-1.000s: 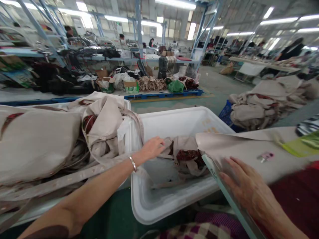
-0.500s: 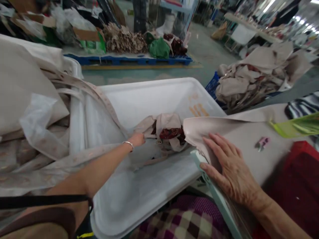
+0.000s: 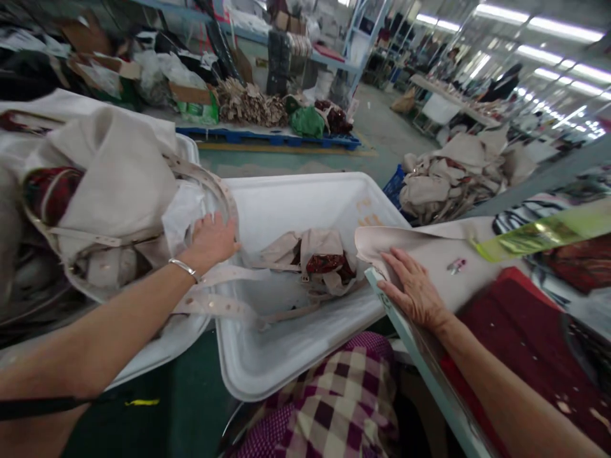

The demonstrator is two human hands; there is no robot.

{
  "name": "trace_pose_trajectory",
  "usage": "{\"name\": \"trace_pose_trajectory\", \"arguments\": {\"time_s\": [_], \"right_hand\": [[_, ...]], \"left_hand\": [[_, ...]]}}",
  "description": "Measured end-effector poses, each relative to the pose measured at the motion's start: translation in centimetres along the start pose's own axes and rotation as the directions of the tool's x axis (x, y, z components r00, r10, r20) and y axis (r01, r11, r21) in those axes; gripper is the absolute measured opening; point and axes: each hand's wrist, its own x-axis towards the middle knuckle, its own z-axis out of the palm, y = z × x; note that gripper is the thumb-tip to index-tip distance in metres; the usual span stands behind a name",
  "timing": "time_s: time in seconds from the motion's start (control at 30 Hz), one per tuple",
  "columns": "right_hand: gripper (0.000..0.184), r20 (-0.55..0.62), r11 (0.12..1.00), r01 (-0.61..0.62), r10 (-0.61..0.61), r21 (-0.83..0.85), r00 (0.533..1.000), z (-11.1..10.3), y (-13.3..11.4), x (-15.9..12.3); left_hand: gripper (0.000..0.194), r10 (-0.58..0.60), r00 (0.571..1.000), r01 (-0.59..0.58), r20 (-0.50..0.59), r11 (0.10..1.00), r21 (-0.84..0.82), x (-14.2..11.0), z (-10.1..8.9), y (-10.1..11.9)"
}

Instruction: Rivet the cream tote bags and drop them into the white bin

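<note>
My left hand point(image 3: 212, 238), a silver bangle at its wrist, is over the near side of the left tub. Its fingers are slightly apart, close to a crumpled white plastic sheet point(image 3: 184, 210) and a curved beige strap point(image 3: 222, 189). Beige bag pieces point(image 3: 121, 168) are heaped there. My right hand point(image 3: 413, 286) lies flat with spread fingers on a beige sheet of material point(image 3: 429, 240) at the table's edge. Between the hands, a beige bag piece with a dark red shiny lining point(image 3: 329, 261) rests in the white tub point(image 3: 296, 191). Beige straps with metal studs point(image 3: 224, 307) hang across both tubs' rims.
Dark red material point(image 3: 515, 331) and a yellow-green strip point(image 3: 544, 232) lie on the table at right. A blue pallet point(image 3: 267, 138) holds boxes and bundles behind the tubs. Another pile of beige pieces point(image 3: 453, 172) stands on the floor at right.
My left hand has left the middle tub and moved left to the other tub, its fingers now apart. My right hand stays on the beige sheet. The view has shifted.
</note>
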Motion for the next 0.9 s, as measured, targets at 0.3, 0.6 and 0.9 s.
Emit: {"name": "trace_pose_trajectory", "arguments": {"time_s": [0.3,0.6,0.9], "right_hand": [[0.060,0.016,0.998,-0.035,0.034,0.058,0.999,-0.1,0.0,0.0],[0.063,-0.002,0.999,-0.022,0.022,0.028,1.000,0.3,0.6,0.1],[0.048,-0.267,0.946,0.323,-0.312,-0.004,0.912,0.3,-10.4,0.9]], "left_hand": [[0.086,-0.285,0.958,0.276,0.025,0.896,-0.348,-4.9,3.0,-4.0],[0.084,-0.426,0.893,0.443,0.149,0.764,-0.470,-2.3,3.3,-4.3],[0.089,-0.475,0.865,0.486,0.163,0.708,-0.513,-1.5,4.6,-4.5]]}}
